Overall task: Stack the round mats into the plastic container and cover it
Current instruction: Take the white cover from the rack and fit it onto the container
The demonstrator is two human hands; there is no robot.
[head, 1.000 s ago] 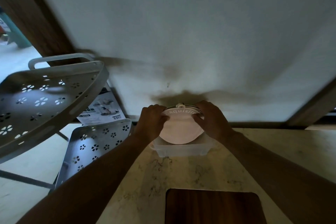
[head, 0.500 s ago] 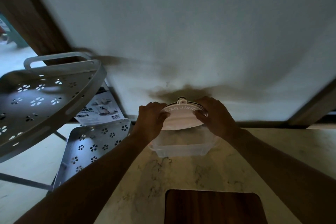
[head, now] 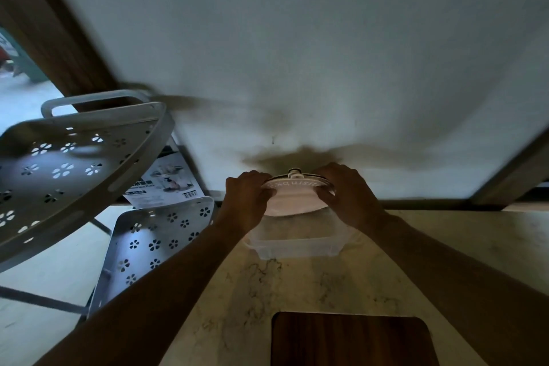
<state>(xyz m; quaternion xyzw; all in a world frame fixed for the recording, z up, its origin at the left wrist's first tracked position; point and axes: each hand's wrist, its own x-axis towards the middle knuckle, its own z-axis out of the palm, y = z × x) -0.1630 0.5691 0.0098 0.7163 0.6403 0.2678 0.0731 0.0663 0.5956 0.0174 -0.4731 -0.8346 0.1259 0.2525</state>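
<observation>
Grip: left hand (head: 248,197) and right hand (head: 349,192) pinching round mats (head: 292,197) at opposite edges
Advice: keep level, centre over plastic container (head: 292,246), lower evenly

I have both arms stretched forward, bare to the elbow. My left hand (head: 248,197) and right hand (head: 347,194) face each other, fingers curled, pinching opposite edges of the round mat (head: 294,197).
</observation>
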